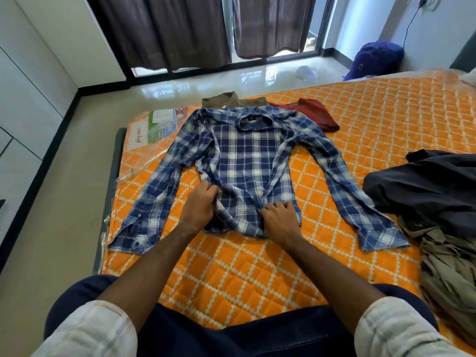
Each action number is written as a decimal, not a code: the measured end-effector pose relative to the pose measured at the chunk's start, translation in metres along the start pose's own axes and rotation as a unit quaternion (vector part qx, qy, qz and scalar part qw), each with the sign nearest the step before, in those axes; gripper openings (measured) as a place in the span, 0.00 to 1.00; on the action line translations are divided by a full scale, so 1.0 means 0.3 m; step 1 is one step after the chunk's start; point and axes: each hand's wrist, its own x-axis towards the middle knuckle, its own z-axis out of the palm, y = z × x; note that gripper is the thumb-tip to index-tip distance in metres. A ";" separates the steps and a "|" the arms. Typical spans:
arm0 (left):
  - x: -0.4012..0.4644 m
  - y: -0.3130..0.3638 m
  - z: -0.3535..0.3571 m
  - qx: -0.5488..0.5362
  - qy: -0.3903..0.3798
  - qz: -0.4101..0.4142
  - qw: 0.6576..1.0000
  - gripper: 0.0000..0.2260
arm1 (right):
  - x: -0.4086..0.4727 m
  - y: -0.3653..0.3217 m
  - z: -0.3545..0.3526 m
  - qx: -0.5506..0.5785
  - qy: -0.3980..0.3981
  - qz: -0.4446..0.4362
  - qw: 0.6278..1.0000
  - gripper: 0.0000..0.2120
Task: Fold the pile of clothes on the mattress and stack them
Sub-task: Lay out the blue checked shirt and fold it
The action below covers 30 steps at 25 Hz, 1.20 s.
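- Cloth of the plaid shirt (pixel 247 161) is judged thin, light and limp; no shape is likely to be kept by it once lifted, and a one-point hold would probably let it sag and bunch.
- The shirt is laid out on the orange quilted mattress (pixel 257 274), collar away from the person, both sleeves spread outward and down; the front is wrinkled near the hem.
- The left hand (pixel 199 206) is seen with fingers curled into a bunched fold of the shirt near its lower left edge, so cloth is gripped there.
- The right hand (pixel 279 219) rests on the lower front close to the hem, fingers bent onto the fabric; whether cloth is pinched under them cannot be told.
- A hold at two points is judged best: shoulder seam and hem on one side, so a straight fold line is kept. Sleeves are better taken by the cuffs.
- The plastic film over the mattress near its left edge may be slippery; sliding of the shirt while it is smoothed is a risk.
- Behind the collar, an olive garment (pixel 231 99) and a red garment (pixel 313 113) lie already folded.
- At the right, a dark garment (pixel 425 184) and a khaki garment (pixel 453 274) wait in a loose pile, unfolded.
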 end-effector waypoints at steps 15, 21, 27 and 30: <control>-0.146 -0.179 -0.207 -0.074 0.206 -0.292 0.931 0.09 | -0.134 0.410 -0.128 0.590 0.184 0.461 0.637 0.15; -0.108 -0.042 -0.273 -0.263 0.230 -0.299 0.888 0.11 | -0.254 0.448 -0.224 0.625 0.182 0.461 0.603 0.13; -0.094 0.008 -0.258 -0.325 0.198 -0.315 0.870 0.07 | -0.275 0.488 -0.284 0.623 0.151 0.434 0.634 0.13; -0.082 -0.008 -0.202 -0.329 0.176 -0.332 0.866 0.07 | -0.256 0.496 -0.268 0.613 0.124 0.441 0.644 0.14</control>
